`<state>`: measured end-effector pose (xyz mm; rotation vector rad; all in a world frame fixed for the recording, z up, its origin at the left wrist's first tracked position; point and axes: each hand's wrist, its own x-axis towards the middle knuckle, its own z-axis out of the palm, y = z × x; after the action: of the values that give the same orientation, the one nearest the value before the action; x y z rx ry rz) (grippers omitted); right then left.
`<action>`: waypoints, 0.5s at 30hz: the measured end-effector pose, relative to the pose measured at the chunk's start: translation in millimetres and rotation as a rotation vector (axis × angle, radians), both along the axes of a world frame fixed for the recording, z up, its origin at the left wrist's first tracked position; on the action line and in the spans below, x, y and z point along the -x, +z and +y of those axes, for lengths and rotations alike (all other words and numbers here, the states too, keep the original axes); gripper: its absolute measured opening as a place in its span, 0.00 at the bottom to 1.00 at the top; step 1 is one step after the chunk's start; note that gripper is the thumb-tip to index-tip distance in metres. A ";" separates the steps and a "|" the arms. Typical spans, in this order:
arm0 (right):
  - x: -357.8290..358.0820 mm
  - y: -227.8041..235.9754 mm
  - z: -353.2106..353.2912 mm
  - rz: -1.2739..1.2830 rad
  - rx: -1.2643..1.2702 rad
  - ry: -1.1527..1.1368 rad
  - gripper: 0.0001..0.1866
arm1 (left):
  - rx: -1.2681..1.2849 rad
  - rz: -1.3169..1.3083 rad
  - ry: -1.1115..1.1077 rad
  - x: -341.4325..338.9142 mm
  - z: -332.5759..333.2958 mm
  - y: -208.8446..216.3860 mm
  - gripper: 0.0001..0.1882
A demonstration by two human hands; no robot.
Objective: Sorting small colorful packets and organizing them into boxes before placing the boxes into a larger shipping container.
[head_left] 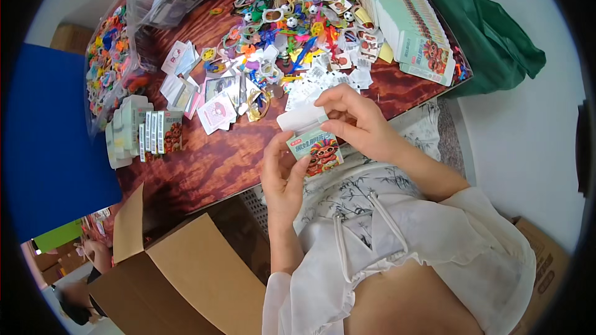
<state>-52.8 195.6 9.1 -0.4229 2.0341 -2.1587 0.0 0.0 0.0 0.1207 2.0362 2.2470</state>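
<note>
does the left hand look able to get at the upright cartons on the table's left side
Probably yes: only tabletop seems to lie between the left hand and the upright cartons. But that hand holds an open-flapped carton, so it would likely have to leave that to the right hand.

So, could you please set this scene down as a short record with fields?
left hand: holds a small pale-green printed cardboard box
right hand: at the box's top, by its raised white flap
surface: glossy red-brown wood-patterned table
beyond the hands: heap of small multicoloured plastic trinkets
upper right: long row of pale-green printed cardboard pieces
below left: open brown cardboard carton
</note>
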 end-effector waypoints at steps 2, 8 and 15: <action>-0.3 0.5 5.0 -0.100 -0.045 0.012 0.12 | 0.021 -0.009 0.051 1.6 3.7 2.7 0.26; 6.8 -12.9 13.3 0.115 -0.211 0.103 0.07 | 0.048 -0.069 0.048 -1.8 3.0 -4.9 0.25; 11.0 -9.0 7.2 0.293 -0.264 -0.044 0.05 | 0.075 0.004 0.072 1.5 11.7 -3.6 0.33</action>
<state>-63.8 202.8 0.1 -0.6963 2.4627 -1.9054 -1.5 11.7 -3.6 0.0467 2.1570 2.2093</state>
